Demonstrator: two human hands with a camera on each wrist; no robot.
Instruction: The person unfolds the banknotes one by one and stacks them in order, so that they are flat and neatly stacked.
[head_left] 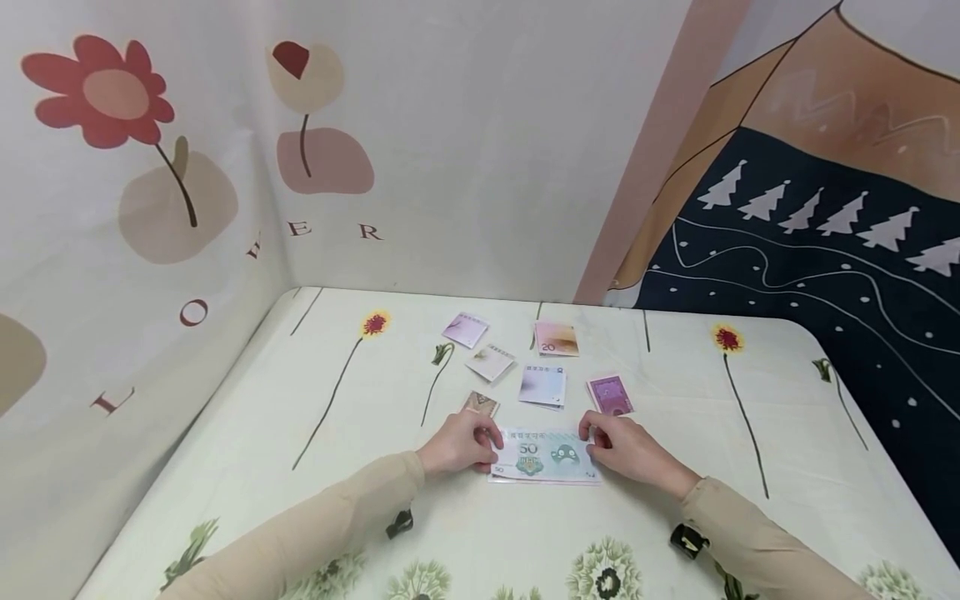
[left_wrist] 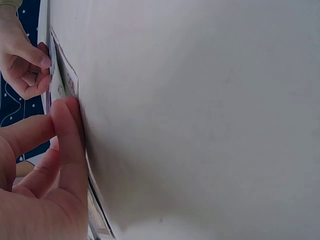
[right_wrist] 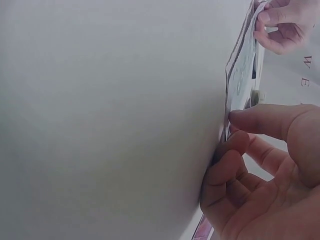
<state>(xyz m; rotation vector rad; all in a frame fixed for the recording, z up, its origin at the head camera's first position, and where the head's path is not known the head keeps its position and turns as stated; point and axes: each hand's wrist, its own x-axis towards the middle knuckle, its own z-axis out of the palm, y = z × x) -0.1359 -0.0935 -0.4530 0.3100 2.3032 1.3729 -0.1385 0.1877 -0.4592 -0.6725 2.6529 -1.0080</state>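
A pale blue-green play banknote [head_left: 542, 458] marked 50, with a cartoon figure on it, lies lengthwise between both hands near the middle of the table. My left hand [head_left: 459, 443] pinches its left end between thumb and fingers. The right end is pinched by my right hand [head_left: 633, 447]. Under the 50 note a pinkish edge of another note shows; in the left wrist view this lower note [left_wrist: 71, 82] bears part of a number. In the right wrist view the thumb and a finger of the right hand [right_wrist: 270, 165] meet at the note's edge.
Beyond the hands lie a brown note [head_left: 481, 404], a bluish pile [head_left: 542, 385], a magenta note [head_left: 611, 395], a beige note [head_left: 491, 362], a lilac note [head_left: 465, 330] and an orange-pink 20 note [head_left: 557, 339]. The flower-printed tablecloth [head_left: 360, 400] meets a printed curtain [head_left: 465, 167] behind.
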